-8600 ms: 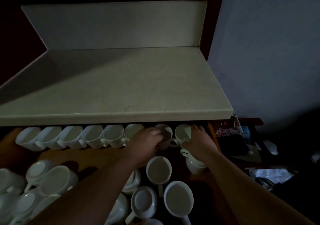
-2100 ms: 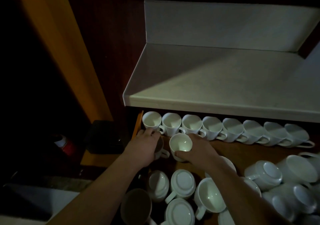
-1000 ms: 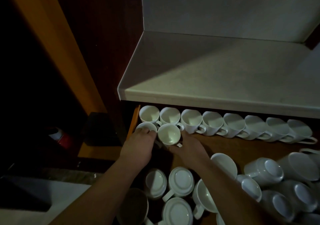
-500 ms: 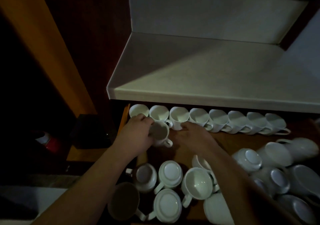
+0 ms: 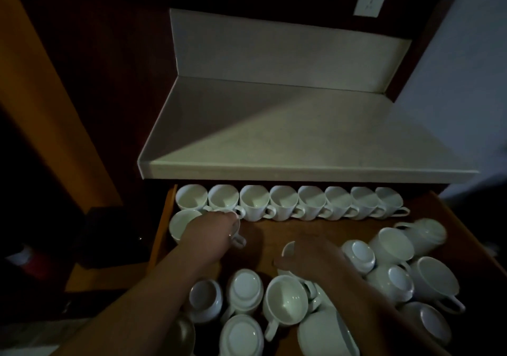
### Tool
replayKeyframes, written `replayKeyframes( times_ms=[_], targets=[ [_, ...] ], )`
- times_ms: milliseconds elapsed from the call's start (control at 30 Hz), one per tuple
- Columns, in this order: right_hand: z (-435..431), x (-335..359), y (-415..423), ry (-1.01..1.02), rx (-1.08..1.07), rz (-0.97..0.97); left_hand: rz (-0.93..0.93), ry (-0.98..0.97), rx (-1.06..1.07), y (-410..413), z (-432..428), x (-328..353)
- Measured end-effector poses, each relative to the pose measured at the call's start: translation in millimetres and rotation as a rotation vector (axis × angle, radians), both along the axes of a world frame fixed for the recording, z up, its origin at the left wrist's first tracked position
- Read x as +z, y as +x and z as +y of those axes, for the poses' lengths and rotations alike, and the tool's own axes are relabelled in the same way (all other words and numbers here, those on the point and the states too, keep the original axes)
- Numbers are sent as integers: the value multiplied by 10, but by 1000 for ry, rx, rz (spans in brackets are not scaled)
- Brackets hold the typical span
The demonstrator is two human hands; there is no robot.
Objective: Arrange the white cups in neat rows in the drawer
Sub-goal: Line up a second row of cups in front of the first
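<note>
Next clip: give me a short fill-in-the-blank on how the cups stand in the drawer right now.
1. The back row of upright cups numbers ___.
2. Their handles all point to the ___.
3. The left hand grips a cup in the ___ row.
Missing words: eight; right; second.

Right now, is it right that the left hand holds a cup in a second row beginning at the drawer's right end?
Not quite: the head view shows the left hand holding the second cup, beside the first cup, in a second row beginning at the drawer's left end.
</note>
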State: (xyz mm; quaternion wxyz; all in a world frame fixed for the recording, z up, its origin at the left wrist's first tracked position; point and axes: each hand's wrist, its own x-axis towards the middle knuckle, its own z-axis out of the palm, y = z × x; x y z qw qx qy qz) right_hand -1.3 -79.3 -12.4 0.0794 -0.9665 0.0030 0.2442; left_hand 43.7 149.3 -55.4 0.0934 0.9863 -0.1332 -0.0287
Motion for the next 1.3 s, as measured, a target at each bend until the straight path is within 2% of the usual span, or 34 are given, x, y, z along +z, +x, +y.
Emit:
replayKeyframes(
  times_ms=[133,367,500,700,833,1000,1300],
  targets=[
    [69,-42,58,-22,-17,-23,-22,-24,-25,-17,25,-28],
    [315,-80,312,62,23,-74,-120,-46,-106,-100,103,-107],
    [457,-191,492,131,-21,-156,-161,-12,-110,-121,144,-115],
    [268,-372,377,243,-120,-265,-113,-21,-127,-149,201,-122],
    [55,-686,367,329,-130,-206,-61,-32,-93,-157,224,-126],
    [114,-585,336,463,-111,-249,-54,-61,-97,-151,245,-130],
    [257,-614,366,528,-135,-273,-31,-29,-106,-158,257,-96]
  ],
)
